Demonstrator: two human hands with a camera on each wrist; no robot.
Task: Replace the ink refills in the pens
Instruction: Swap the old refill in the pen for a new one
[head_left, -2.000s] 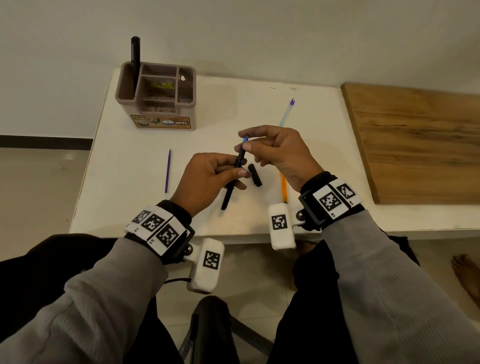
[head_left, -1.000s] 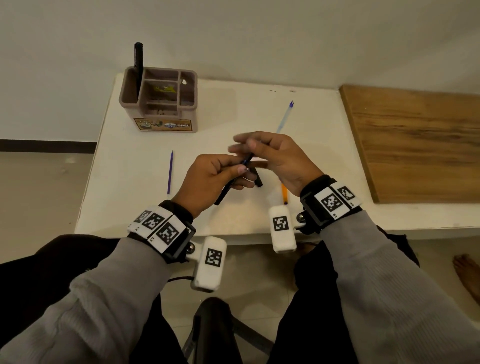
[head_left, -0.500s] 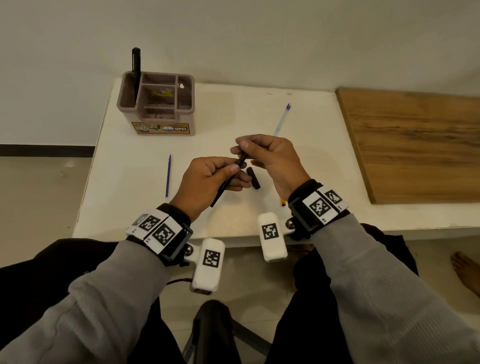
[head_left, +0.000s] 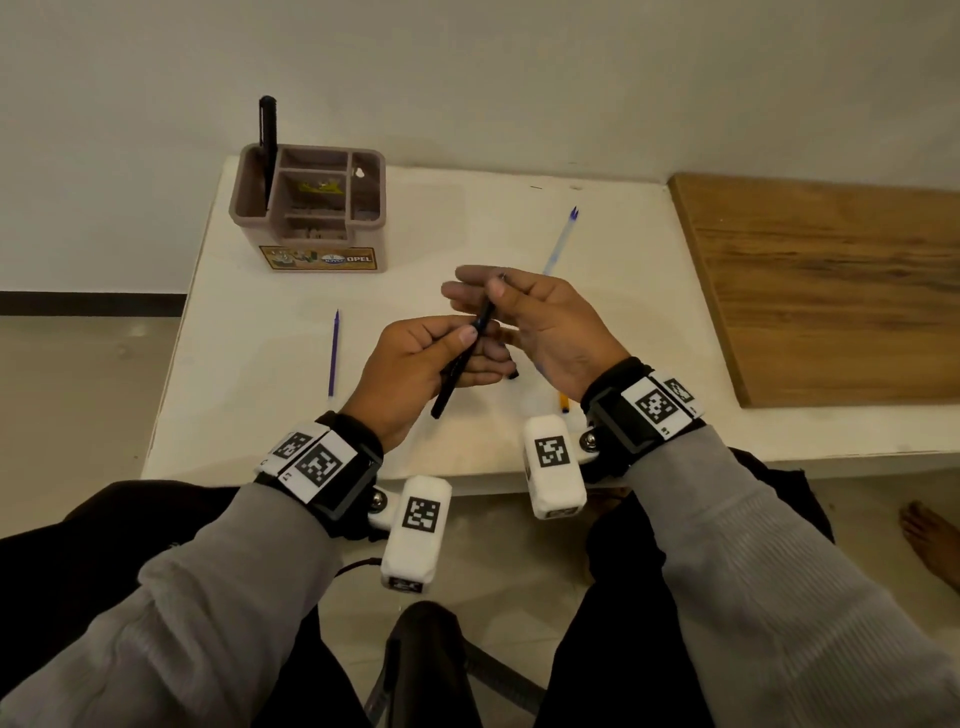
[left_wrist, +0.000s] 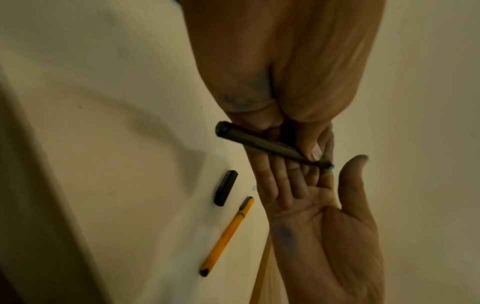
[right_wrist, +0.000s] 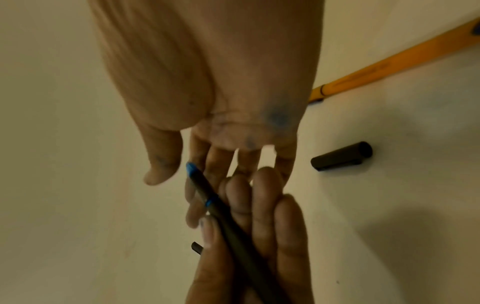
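My left hand (head_left: 426, 358) grips a black pen barrel (head_left: 460, 364) between thumb and fingers, slanted, with its front end pointing up and away. A short blue tip (right_wrist: 191, 167) shows at that end. My right hand (head_left: 540, 322) is beside the tip, palm up and fingers straight, its thumb apart from the pen; it holds nothing. The right fingers (left_wrist: 275, 181) lie under the barrel (left_wrist: 259, 144). A black cap (left_wrist: 225, 188) and an orange pen (left_wrist: 226, 236) lie on the white table (head_left: 260, 389) beneath my hands.
A blue refill (head_left: 333, 353) lies left of my hands and a clear refill (head_left: 558, 244) lies behind them. A brown organizer (head_left: 311, 208) with a black pen (head_left: 268, 145) stands at the back left. A wooden board (head_left: 831, 286) covers the right side.
The blue refill that stuck out of the barrel has gone in until only its tip shows. My right hand has let go of it and straightened its fingers.
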